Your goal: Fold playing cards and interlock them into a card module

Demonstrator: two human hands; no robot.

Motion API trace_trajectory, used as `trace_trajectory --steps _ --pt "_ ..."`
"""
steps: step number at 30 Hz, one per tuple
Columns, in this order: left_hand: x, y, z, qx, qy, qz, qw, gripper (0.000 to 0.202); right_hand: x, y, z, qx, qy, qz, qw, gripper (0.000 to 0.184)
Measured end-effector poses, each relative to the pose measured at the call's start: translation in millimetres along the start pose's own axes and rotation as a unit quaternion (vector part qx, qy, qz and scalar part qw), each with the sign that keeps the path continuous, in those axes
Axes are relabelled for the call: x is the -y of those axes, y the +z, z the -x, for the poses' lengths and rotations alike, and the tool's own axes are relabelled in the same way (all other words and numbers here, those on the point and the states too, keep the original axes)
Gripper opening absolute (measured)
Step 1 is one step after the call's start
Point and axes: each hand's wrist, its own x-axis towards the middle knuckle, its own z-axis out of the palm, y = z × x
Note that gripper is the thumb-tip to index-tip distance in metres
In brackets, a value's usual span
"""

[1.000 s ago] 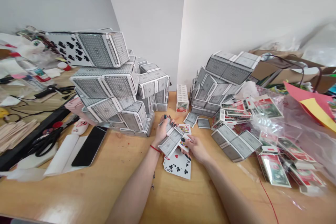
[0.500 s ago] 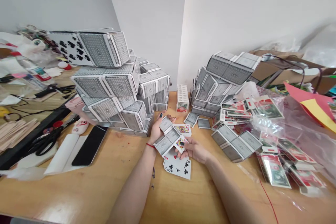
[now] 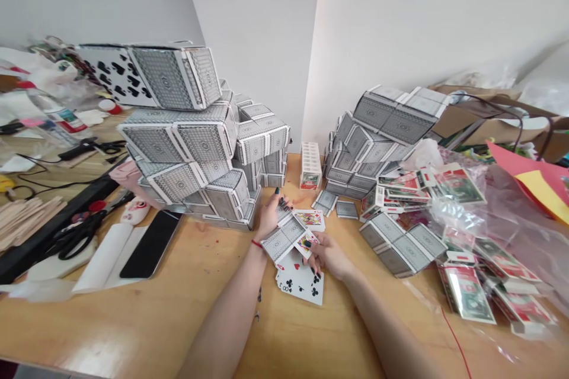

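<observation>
My left hand (image 3: pixel 269 218) grips a folded piece made of grey-backed playing cards (image 3: pixel 284 235), held above the wooden table. My right hand (image 3: pixel 328 256) is closed, pinching a face card (image 3: pixel 306 243) that touches the folded piece's right edge. Below both hands a small fan of face-up cards (image 3: pixel 303 280) lies on the table, with a club card on top. Another face-up card pile (image 3: pixel 311 218) lies just behind my hands.
A tall stack of card-built blocks (image 3: pixel 186 142) stands to the left, a second one (image 3: pixel 377 130) to the right. A phone (image 3: pixel 151 244) and scissors (image 3: pixel 71 237) lie left. Card boxes in plastic wrap (image 3: pixel 471 260) crowd the right. A boxed deck (image 3: pixel 310 167) stands by the wall.
My left hand lowered the folded piece slightly and shifted it left. My right hand came in under its right edge with the face card. The view shifted a little.
</observation>
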Motion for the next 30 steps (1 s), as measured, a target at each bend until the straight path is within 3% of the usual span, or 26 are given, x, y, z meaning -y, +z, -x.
trace_trajectory --steps 8,16,22,28,30 --pt "6.2 3.7 2.9 -0.006 -0.03 -0.004 1.0 0.031 1.2 2.3 1.8 -0.011 -0.011 -0.003 1.0 0.027" --pt "7.4 13.0 7.6 -0.003 -0.022 0.007 1.0 0.031 4.4 5.2 2.9 -0.021 -0.03 -0.007 0.999 0.049" --pt "4.2 16.9 15.8 -0.005 -0.017 0.093 0.996 0.022 1.6 4.2 2.4 -0.019 -0.041 0.011 0.999 0.035" --pt "6.4 14.5 18.9 0.042 -0.004 0.067 0.997 0.026 1.8 2.8 3.8 -0.011 -0.049 0.002 0.999 0.035" --pt "8.6 14.6 17.2 0.028 0.026 0.044 0.998 0.019 1.4 2.6 3.7 -0.009 -0.047 0.003 0.999 0.034"
